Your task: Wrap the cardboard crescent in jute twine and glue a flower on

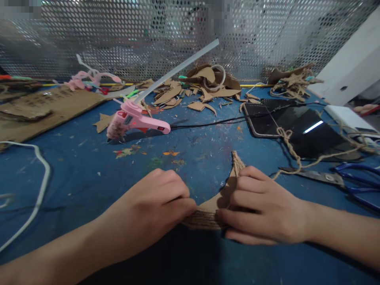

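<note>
Between my hands is a curved, crescent-like cardboard piece [212, 202] with rows of twine along its outer edge. Its pointed tip rises past the fingers on the right. My left hand [160, 198] pinches the left end, thumb and fingers pressed together, hiding that end. Lying over the right part, my right hand [261, 209] has its fingers closed on the twine-covered edge. Beyond the hands, a pink hot glue gun [135, 120] rests on its side with a long glue stick [181, 69] sticking out of its back.
Blue-handled scissors [335, 178] and loose twine [286, 136] lie at the right, beside a dark phone-like tablet [261, 120]. Cardboard scraps [169, 95] pile up against the perforated metal screen [133, 39]. A cardboard sheet [65, 107] and a white cable [44, 178] are on the left.
</note>
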{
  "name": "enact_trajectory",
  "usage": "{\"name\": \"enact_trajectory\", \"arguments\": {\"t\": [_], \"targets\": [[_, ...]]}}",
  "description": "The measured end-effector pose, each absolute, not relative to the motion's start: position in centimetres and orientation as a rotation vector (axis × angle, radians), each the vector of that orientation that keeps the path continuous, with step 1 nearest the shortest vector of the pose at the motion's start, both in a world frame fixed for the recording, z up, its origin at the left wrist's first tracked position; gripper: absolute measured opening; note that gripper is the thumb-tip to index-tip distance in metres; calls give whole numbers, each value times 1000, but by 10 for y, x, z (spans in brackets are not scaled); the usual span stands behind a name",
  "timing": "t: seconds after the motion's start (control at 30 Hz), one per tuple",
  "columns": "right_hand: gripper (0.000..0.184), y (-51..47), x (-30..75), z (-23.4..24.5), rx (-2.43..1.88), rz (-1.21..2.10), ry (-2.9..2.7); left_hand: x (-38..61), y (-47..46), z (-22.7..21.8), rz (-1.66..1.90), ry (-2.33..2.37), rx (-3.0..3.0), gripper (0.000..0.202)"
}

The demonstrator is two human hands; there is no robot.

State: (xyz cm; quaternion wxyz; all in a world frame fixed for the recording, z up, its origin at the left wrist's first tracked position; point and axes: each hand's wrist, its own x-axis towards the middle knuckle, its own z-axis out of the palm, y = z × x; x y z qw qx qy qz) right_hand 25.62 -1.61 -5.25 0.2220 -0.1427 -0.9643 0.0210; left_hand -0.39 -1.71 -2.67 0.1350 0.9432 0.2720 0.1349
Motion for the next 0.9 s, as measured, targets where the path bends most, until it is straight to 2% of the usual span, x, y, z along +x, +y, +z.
{"name": "enact_trajectory", "arguments": {"t": [0.23,0.4,0.6,0.9], "targets": [[21,-14,255,-50,-394,99,-2662,-13,-15,-23,604,872,2480,29],[22,-15,256,-52,-414,118,-2656,-3,-22,-27,450,878,2578,31],[25,-15,256,-54,-425,147,-2643,1,-22,-36,425,831,2607,20],[21,-15,255,-54,-441,87,-2637,-1,-22,-34,468,801,2693,13]]}}
